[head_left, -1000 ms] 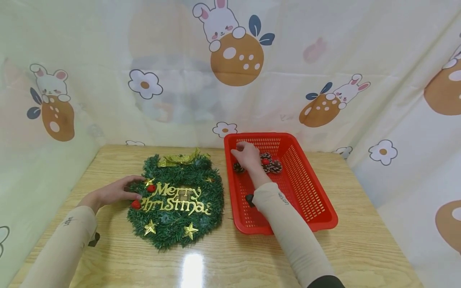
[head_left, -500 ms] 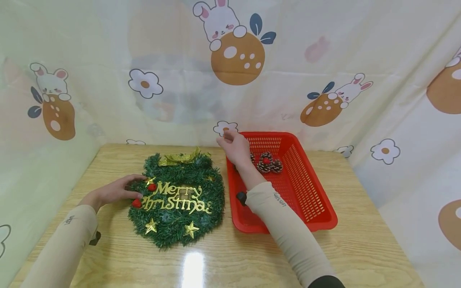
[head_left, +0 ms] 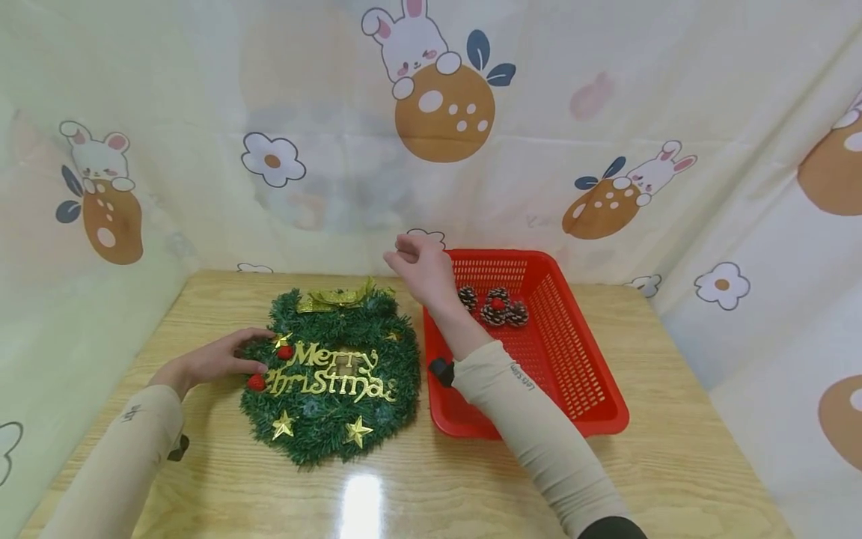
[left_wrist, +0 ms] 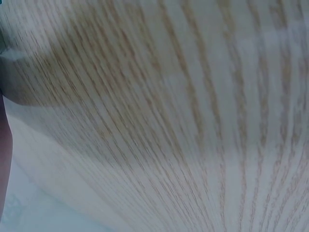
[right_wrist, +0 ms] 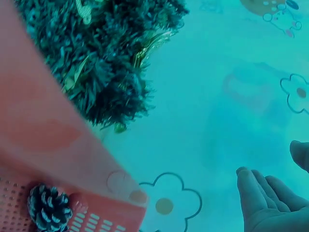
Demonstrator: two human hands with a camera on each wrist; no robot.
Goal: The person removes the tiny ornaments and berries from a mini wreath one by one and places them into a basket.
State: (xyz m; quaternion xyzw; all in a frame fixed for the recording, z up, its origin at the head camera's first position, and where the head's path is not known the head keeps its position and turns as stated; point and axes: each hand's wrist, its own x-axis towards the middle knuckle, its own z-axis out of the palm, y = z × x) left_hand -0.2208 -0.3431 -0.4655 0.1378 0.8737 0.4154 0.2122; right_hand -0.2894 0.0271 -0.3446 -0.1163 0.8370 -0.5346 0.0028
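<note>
A green Christmas wreath [head_left: 289, 427] with gold "Merry Christmas" lettering [head_left: 340, 374] lies on the table. My left hand [head_left: 215, 359] rests at its left edge, fingers spread, the thumb close to a red berry [head_left: 257, 382]. Another red berry [head_left: 286, 352] sits by the fingers. My right hand [head_left: 424, 273] is raised over the left rim of a red basket [head_left: 566, 322]. In the right wrist view its fingers [right_wrist: 256, 193] are extended, the thumb apart, and nothing shows between them. Several pine cones [head_left: 517, 314] lie in the basket, with a red berry [head_left: 497, 304] among them.
A gold ribbon bow [head_left: 337, 299] tops the wreath, and gold stars [head_left: 358, 431] dot it. Behind the wooden table [head_left: 673, 449] hangs a printed curtain [head_left: 337, 187]. The left wrist view shows mostly wood grain [left_wrist: 169, 121].
My right hand has risen out of the basket and moved left and up over its rim, uncovering more of the pine cones. The left hand has stayed at the wreath.
</note>
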